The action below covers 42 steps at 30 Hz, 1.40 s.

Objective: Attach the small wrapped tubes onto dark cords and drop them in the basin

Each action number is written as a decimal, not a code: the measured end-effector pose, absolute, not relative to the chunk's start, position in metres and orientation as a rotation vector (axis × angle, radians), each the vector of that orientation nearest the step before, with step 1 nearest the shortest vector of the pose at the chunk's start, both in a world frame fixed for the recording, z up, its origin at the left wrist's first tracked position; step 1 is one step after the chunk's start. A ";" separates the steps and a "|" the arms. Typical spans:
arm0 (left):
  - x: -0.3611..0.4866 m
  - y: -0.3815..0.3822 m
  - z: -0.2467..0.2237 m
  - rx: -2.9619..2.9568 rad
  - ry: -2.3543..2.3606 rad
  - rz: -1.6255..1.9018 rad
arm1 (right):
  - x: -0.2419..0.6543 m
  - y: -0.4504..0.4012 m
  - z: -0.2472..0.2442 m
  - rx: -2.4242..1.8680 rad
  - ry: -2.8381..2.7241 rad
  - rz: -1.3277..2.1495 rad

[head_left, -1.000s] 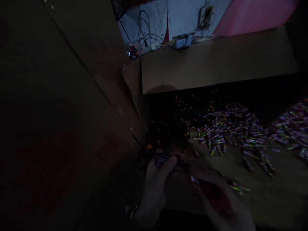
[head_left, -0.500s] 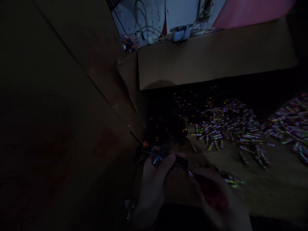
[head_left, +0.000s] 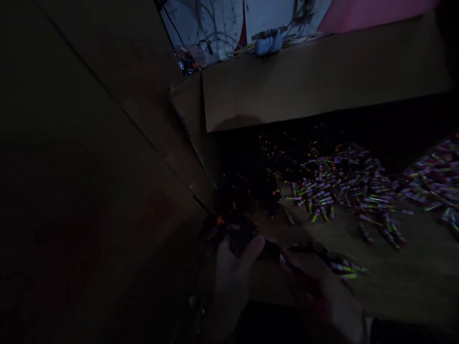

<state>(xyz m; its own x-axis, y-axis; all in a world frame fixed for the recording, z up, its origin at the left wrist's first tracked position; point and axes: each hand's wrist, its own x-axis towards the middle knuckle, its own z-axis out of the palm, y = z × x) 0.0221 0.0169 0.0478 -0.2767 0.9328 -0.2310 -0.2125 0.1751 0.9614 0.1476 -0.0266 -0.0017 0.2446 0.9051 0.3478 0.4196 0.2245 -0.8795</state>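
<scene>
In the dim lower middle of the head view, my left hand [head_left: 238, 267] is closed around a dark, elongated piece [head_left: 270, 249], its thumb lying along the top. The exact kind of this piece is lost in the dark. My right hand [head_left: 322, 282] is closed on a red object [head_left: 310, 286], mostly hidden by the fingers and blurred. Its front end meets the right end of the dark piece. Just past my left fingers lies a small orange bit [head_left: 220, 220] among dark parts.
A large heap of small colourful tubes [head_left: 344, 181] spreads over the brown surface [head_left: 412, 282] at right. Dark parts with orange and yellow specks [head_left: 251, 181] lie behind my hands. Cardboard flaps [head_left: 315, 76] stand at the back, and a cardboard panel [head_left: 143, 105] rises at left.
The hands have shifted slightly right in view and keep their hold. The dark piece looks less shiny now. The surroundings have moved only a little with the camera.
</scene>
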 end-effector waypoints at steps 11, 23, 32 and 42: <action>0.031 -0.010 -0.021 0.661 1.390 1.123 | 0.171 -0.039 -0.055 -1.633 -1.494 0.624; -0.029 0.092 -0.067 2.537 1.571 0.399 | 0.266 -0.031 -0.061 -2.040 -1.544 0.370; -0.006 0.099 -0.054 1.560 1.377 1.474 | 0.223 -0.025 -0.038 -1.707 -1.186 0.642; 0.014 0.068 0.006 0.532 1.137 1.434 | 0.181 -0.001 0.002 -1.367 -1.172 0.998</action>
<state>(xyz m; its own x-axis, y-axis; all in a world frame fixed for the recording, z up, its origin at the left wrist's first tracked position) 0.0140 0.0685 0.0055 -0.2250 0.9319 -0.2845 -0.4895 0.1444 0.8600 0.1813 -0.0013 0.0022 0.1787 0.9835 0.0299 0.1268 0.0072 -0.9919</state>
